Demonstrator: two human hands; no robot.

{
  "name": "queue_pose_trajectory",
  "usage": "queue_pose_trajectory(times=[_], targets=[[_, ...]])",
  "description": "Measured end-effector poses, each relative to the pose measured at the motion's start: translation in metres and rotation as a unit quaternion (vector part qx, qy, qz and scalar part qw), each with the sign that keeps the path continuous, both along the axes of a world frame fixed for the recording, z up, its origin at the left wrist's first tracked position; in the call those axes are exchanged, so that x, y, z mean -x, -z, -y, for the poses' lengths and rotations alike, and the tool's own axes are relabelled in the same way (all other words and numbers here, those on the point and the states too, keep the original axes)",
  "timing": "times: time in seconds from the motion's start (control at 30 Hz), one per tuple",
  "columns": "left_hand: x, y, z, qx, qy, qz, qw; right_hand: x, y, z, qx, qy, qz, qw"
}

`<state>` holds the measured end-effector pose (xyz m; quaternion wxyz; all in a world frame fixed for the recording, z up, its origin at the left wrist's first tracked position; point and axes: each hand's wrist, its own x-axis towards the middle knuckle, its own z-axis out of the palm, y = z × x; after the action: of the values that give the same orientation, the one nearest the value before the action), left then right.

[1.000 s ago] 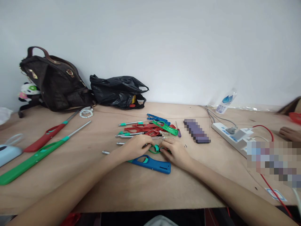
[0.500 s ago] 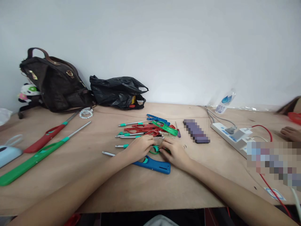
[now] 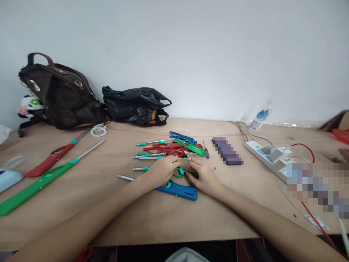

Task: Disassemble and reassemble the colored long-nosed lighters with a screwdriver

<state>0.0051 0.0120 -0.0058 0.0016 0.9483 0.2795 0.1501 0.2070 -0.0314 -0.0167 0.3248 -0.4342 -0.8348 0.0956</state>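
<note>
My left hand (image 3: 163, 169) has its fingers pressed together over small parts beside a green lighter piece (image 3: 179, 172); what they grip is too small to tell. Opposite it, my right hand (image 3: 203, 177) is closed at the right end of that green piece, its fingertips partly hidden. A blue lighter (image 3: 181, 190) lies just below both hands, its metal tube passing under my left wrist. Beyond the hands are red lighter shells (image 3: 163, 148), a green shell (image 3: 192, 147), a blue shell (image 3: 182, 137) and several metal tubes (image 3: 152, 142). A small screwdriver (image 3: 207, 153) lies to their right.
Red (image 3: 50, 160) and green (image 3: 40, 185) lighters lie at left. Behind are a dark backpack (image 3: 65, 98), black plastic bag (image 3: 131, 105) and bracelet (image 3: 98, 130). At right are a pixelated object (image 3: 227, 151), power strip (image 3: 259, 154), bottle (image 3: 261, 115) and another person's hand (image 3: 344, 154).
The view has shifted slightly. My right hand's fingers have moved a little away from my left hand's. The other person's hand at the right has moved farther right.
</note>
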Motion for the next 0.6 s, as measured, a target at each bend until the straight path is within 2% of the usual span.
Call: queue_pose_trajectory(times=[0.23,0.6], targets=[[-0.0001,0.0026,-0.0007,-0.026,0.014,-0.041,0.999,0.0,-0.0021,0.0004,-0.005,0.002,-0.003,1.0],[0.0007,0.0048,-0.0031,-0.019,0.041,-0.017,0.999,-0.0015,0.0001,-0.0031,0.062,0.007,-0.063,0.996]])
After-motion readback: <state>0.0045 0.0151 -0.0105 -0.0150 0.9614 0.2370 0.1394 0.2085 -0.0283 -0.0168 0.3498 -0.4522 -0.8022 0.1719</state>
